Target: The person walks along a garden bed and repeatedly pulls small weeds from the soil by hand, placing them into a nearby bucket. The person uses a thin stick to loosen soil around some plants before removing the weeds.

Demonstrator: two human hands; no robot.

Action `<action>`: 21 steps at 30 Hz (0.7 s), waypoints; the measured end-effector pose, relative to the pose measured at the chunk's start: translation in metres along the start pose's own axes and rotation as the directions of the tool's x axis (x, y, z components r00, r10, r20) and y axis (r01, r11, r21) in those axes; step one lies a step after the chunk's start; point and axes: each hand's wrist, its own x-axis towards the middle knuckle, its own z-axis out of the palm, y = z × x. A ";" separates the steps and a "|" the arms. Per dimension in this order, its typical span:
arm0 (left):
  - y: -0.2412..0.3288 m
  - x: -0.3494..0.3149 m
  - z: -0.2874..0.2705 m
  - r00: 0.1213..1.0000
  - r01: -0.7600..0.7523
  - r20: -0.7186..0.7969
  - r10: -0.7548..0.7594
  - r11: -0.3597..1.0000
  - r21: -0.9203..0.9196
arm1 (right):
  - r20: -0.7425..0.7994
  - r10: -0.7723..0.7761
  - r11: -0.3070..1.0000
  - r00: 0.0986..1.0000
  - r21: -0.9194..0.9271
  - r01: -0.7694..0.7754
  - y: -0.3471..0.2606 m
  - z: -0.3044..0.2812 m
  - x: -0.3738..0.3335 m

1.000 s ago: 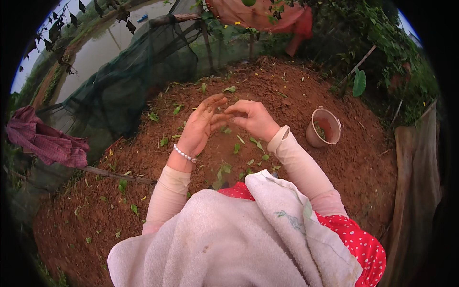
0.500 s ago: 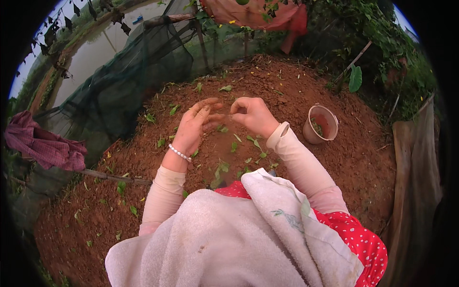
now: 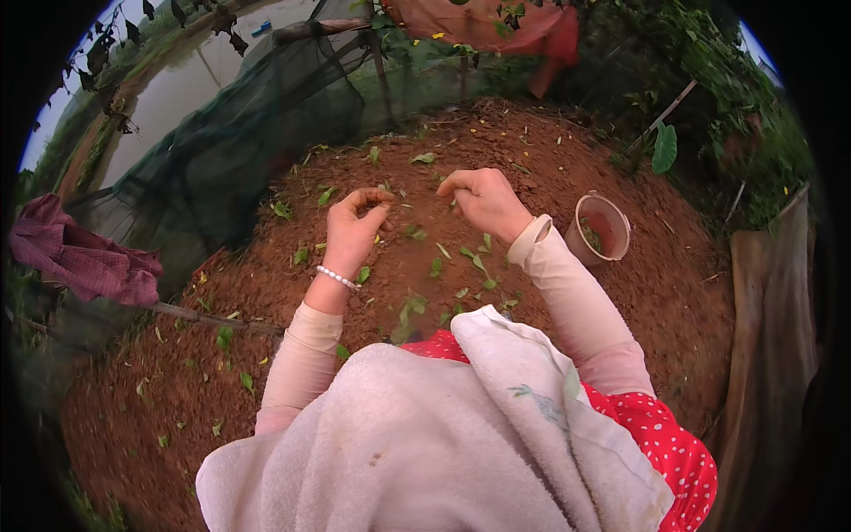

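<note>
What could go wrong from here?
1. The right forearm could knock the bucket, which appears close beside it.
2. The left hand or right hand might crush the small greens scattered on the soil nearby.
3. The loosely draped towel might slip and get in the way.

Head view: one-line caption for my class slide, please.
The left hand and right hand hover apart above reddish-brown soil dotted with small green plants, with a bucket to the right.
</note>
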 end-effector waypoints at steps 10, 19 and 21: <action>0.004 -0.009 0.020 0.992 -0.005 0.122 -0.023 0.975 0.223 | -0.034 0.070 0.974 0.997 0.220 -0.061 -0.023 0.021 -0.006; -0.006 -0.013 -0.012 1.000 -0.028 0.006 0.027 0.981 0.192 | -0.050 -0.013 0.997 0.999 0.074 0.016 -0.002 0.016 -0.018; -0.023 -0.012 -0.045 0.998 0.066 -0.015 -0.064 0.966 0.249 | 0.090 0.150 0.974 0.985 0.154 -0.163 -0.009 0.008 -0.019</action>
